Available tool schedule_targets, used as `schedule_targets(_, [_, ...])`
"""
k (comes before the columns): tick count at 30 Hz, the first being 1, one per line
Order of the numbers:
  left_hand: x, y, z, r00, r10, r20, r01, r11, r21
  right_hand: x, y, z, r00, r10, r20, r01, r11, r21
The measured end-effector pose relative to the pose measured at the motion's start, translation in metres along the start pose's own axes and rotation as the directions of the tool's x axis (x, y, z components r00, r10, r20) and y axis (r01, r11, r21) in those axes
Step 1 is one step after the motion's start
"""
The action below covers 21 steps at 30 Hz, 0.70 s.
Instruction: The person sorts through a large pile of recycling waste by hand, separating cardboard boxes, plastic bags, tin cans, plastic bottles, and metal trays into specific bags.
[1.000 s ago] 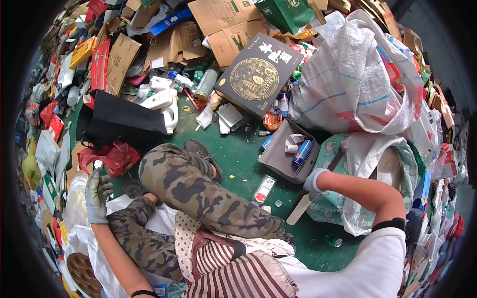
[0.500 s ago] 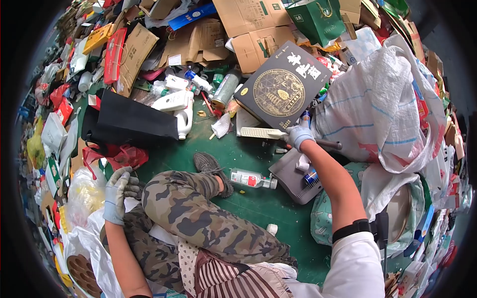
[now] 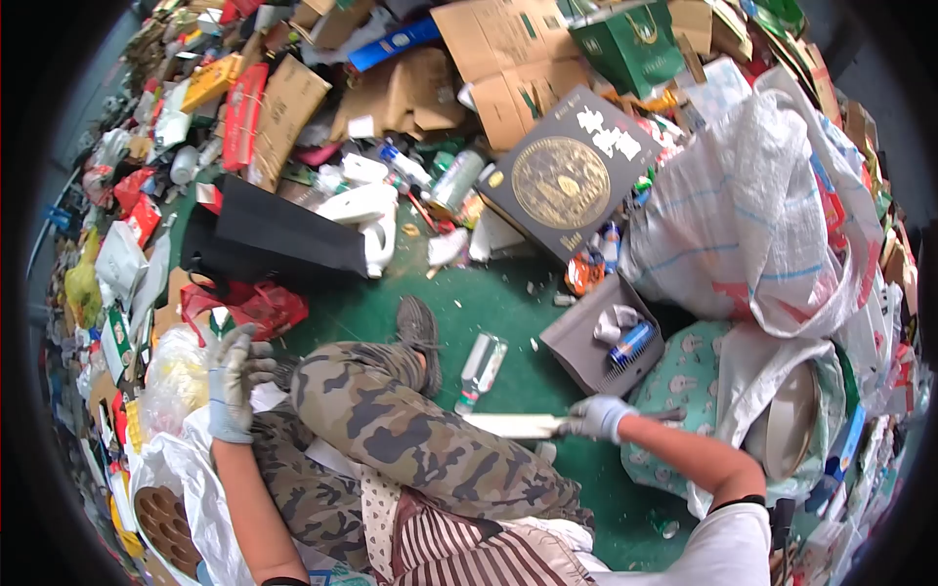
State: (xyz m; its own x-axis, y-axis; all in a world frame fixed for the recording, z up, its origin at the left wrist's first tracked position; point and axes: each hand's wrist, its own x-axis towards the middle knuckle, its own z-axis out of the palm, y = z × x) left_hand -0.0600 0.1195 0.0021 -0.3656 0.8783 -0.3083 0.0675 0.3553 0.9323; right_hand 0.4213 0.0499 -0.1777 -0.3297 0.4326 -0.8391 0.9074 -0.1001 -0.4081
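My right hand (image 3: 598,418), in a pale work glove, is closed round the handle of a long white brush (image 3: 513,426). The brush lies level just above the green floor, beside my camouflage-covered leg. Near its tip, a clear bottle (image 3: 482,366) lies on its side. Beyond the hand is a grey dustpan (image 3: 575,344) with a toothed edge, holding crumpled white paper (image 3: 614,318) and a blue can-like item (image 3: 633,344). My gloved left hand (image 3: 239,376) hovers by my left knee, fingers apart and holding nothing, near a red plastic bag (image 3: 259,311).
A black bag (image 3: 278,239) and white jugs (image 3: 379,239) lie ahead. Behind the dustpan are a dark printed box (image 3: 567,176) and an orange wrapper (image 3: 584,273). A big white woven sack (image 3: 723,205) bulges at the right. Cardboard (image 3: 508,59) and mixed waste ring the floor.
My right hand has drawn the brush back toward me, from beside the dark box to near my leg. The bottle has turned, and the dustpan sits at a different angle. An orange wrapper now shows.
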Motion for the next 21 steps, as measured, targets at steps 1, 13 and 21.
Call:
schedule_targets(1, [-0.005,0.002,0.002,1.0,0.0,0.004,0.0,0.999,-0.047,0.025,0.004,0.027,0.997,-0.057,0.043,0.063,0.987,-0.144])
schedule_targets(13, [-0.145,-0.017,-0.081,0.781,0.268,-0.564,-0.425,0.89,-0.166,0.088,-0.022,-0.078,0.588,-0.007,-0.809,-0.086,0.994,-0.07])
schedule_targets(21, [-0.13,-0.304,-0.087,0.831,-0.416,-0.37,0.132,0.793,-0.594,0.065,-0.003,0.0,0.768,0.144,-0.624,0.275,0.807,0.523])
